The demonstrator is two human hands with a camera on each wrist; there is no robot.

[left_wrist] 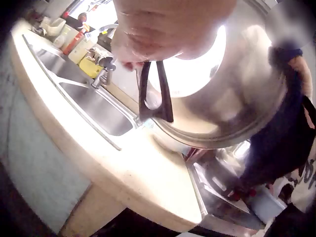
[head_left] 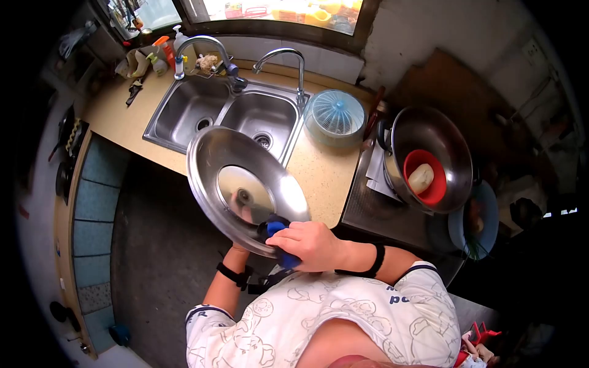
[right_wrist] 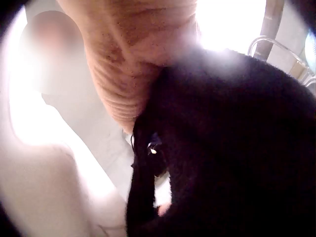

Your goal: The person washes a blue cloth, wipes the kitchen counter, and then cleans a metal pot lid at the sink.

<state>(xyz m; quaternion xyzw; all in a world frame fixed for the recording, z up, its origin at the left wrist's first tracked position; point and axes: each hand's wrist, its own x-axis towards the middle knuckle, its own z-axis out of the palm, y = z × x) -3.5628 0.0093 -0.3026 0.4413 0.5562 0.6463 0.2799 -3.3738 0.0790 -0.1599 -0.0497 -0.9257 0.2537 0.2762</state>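
A large stainless steel lid (head_left: 208,147) is tilted in front of the person, its inner side up, with a pale round middle panel. Behind it, my left hand (left_wrist: 170,29) grips the lid's black handle (left_wrist: 165,106); in the head view the lid hides most of that hand, and fingers show in the middle panel. At the near right rim, my right hand (head_left: 310,245) holds a dark cloth with blue parts (head_left: 287,259) against the lid. That cloth (right_wrist: 237,133) fills much of the right wrist view and covers the fingertips.
Beyond the lid is a double sink (head_left: 264,110) with two taps. A blue plastic cover (head_left: 334,110) stands right of it. Farther right, a big steel wok (head_left: 438,126) contains a red bowl (head_left: 438,184) with a pale lump (head_left: 421,178), beside a light blue basin (head_left: 489,218).
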